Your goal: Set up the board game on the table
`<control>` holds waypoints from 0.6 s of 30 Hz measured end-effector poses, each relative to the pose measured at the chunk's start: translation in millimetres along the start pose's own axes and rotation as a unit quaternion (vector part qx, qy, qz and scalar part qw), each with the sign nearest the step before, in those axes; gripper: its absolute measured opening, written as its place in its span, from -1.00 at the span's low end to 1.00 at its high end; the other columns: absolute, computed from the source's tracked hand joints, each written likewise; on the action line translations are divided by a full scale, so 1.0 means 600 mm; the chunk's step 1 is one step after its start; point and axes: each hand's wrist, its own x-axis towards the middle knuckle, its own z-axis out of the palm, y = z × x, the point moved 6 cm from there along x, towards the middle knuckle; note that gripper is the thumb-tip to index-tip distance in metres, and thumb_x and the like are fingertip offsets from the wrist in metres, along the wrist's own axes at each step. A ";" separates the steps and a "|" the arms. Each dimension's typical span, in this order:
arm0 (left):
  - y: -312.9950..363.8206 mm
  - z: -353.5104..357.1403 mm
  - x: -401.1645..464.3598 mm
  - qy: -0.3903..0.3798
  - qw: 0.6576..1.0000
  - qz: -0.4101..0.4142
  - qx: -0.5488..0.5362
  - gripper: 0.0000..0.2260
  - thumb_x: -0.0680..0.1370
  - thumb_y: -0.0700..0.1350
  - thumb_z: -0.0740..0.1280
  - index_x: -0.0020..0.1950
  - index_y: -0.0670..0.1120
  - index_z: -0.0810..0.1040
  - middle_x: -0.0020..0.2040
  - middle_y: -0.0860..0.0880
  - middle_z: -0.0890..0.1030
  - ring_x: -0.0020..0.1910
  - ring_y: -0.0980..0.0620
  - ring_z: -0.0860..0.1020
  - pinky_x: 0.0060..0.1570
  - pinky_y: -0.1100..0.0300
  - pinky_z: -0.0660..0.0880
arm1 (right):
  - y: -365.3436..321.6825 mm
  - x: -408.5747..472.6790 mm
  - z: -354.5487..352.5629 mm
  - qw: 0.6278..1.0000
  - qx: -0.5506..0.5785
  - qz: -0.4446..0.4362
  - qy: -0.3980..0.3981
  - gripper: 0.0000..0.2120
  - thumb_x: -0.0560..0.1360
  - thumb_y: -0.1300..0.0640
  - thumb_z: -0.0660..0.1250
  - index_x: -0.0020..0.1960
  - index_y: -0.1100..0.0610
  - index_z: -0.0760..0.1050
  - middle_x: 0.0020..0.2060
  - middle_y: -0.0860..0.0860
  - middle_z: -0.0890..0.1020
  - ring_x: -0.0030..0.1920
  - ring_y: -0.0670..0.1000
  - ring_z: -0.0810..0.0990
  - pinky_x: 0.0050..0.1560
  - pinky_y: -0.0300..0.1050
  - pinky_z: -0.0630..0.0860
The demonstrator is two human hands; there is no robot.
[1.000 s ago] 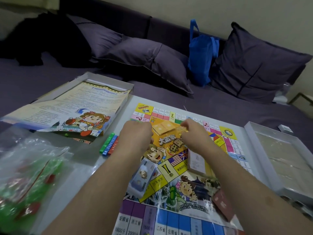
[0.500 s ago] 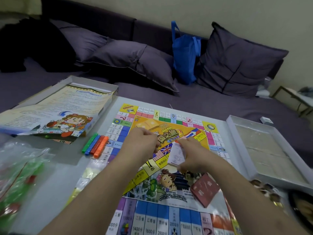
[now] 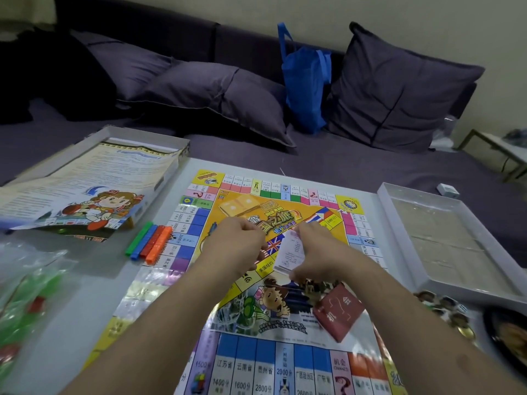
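The colourful game board [image 3: 256, 323] lies flat on the white table. Over its middle my right hand [image 3: 316, 252] grips a stack of white cards [image 3: 291, 252] by its right edge. My left hand [image 3: 236, 243] hovers just left of the stack with fingers curled; what it pinches, if anything, is hidden. A red card deck [image 3: 339, 315] lies on the board below my right wrist. Coloured bar pieces [image 3: 149, 242] in green, blue, red and orange sit beside the board's left edge.
The box lid [image 3: 119, 143] with a rules sheet [image 3: 79, 189] sits at the far left. A white box tray [image 3: 445, 238] stands on the right, round tokens [image 3: 445, 309] below it. A clear bag of green and red pieces [image 3: 25, 303] lies at left. A sofa with cushions and a blue bag [image 3: 305, 81] is behind.
Both hands drew back from the board's far centre toward me. My right hand now holds the white card stack. The red deck lies uncovered on the board.
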 end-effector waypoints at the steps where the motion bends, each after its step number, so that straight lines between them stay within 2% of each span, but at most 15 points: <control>1: 0.000 0.002 0.000 -0.002 1.000 0.001 0.002 -0.84 0.64 -0.25 0.28 -0.07 -0.11 0.62 -0.08 -0.16 0.70 -0.19 -0.08 0.67 -0.11 -0.04 0.66 | -0.001 0.000 -0.001 1.000 -0.002 0.002 -0.002 -0.10 0.29 -0.05 0.69 0.45 -0.02 0.24 0.25 -0.04 0.36 0.29 0.02 0.36 0.27 0.12 0.58; 3: -0.001 0.007 -0.002 -0.010 1.000 0.006 0.018 -0.84 0.64 -0.25 0.28 -0.07 -0.12 0.62 -0.09 -0.16 0.70 -0.17 -0.11 0.67 -0.06 -0.08 0.67 | -0.004 0.000 -0.001 1.000 -0.005 0.005 -0.006 -0.14 0.29 -0.01 0.69 0.42 -0.02 0.25 0.20 -0.04 0.38 0.25 0.03 0.40 0.19 0.11 0.63; 6: -0.007 0.019 -0.006 -0.029 0.998 0.004 0.059 -0.82 0.61 -0.24 0.28 -0.09 -0.06 0.64 -0.06 -0.16 0.71 -0.02 -0.20 0.70 0.06 -0.18 0.68 | -0.008 0.001 0.001 1.000 -0.010 0.005 -0.008 -0.14 0.29 0.02 0.69 0.40 -0.03 0.25 0.22 -0.02 0.39 0.25 0.04 0.41 0.19 0.09 0.62; 8: -0.014 0.034 -0.013 -0.060 0.993 -0.014 0.099 -0.84 0.59 -0.23 0.29 0.07 -0.07 0.64 -0.01 -0.12 0.68 0.01 -0.14 0.67 0.08 -0.10 0.67 | -0.009 0.003 0.003 1.000 -0.009 0.005 -0.011 -0.11 0.29 0.02 0.70 0.44 -0.01 0.24 0.25 0.00 0.39 0.26 0.04 0.39 0.18 0.09 0.63; 10: -0.024 0.046 -0.013 -0.080 0.990 -0.034 0.111 -0.76 0.55 -0.25 0.29 0.18 -0.09 0.62 -0.01 -0.11 0.65 0.02 -0.13 0.66 0.08 -0.09 0.67 | -0.009 0.003 0.004 1.000 -0.012 0.006 -0.014 -0.10 0.29 0.01 0.69 0.45 0.00 0.23 0.28 0.01 0.39 0.27 0.05 0.38 0.18 0.08 0.62; 13: -0.029 0.056 -0.012 -0.089 0.991 -0.060 0.084 -0.81 0.49 -0.29 0.32 0.02 -0.07 0.62 -0.06 -0.18 0.66 0.06 -0.25 0.67 0.10 -0.16 0.67 | -0.014 0.002 0.003 1.000 -0.021 -0.002 -0.012 -0.12 0.30 0.02 0.68 0.45 0.01 0.24 0.30 0.01 0.39 0.30 0.06 0.39 0.21 0.05 0.58; 15: -0.032 0.062 -0.004 -0.092 0.992 -0.064 0.053 -0.82 0.35 -0.25 0.36 -0.08 -0.12 0.64 -0.09 -0.23 0.66 0.08 -0.34 0.67 0.12 -0.26 0.65 | -0.018 0.001 0.004 1.000 -0.022 -0.011 -0.014 -0.11 0.31 0.04 0.67 0.47 0.02 0.22 0.30 0.02 0.39 0.27 0.07 0.42 0.15 0.03 0.59; 18: -0.040 0.068 0.008 -0.099 0.992 -0.071 0.038 -0.64 0.24 -0.16 0.37 -0.01 -0.26 0.64 -0.10 -0.28 0.67 -0.01 -0.30 0.69 0.15 -0.30 0.62 | -0.023 0.000 0.005 0.999 -0.028 -0.025 -0.011 -0.17 0.31 0.08 0.65 0.41 0.00 0.25 0.25 0.02 0.39 0.19 0.09 0.48 0.03 0.01 0.61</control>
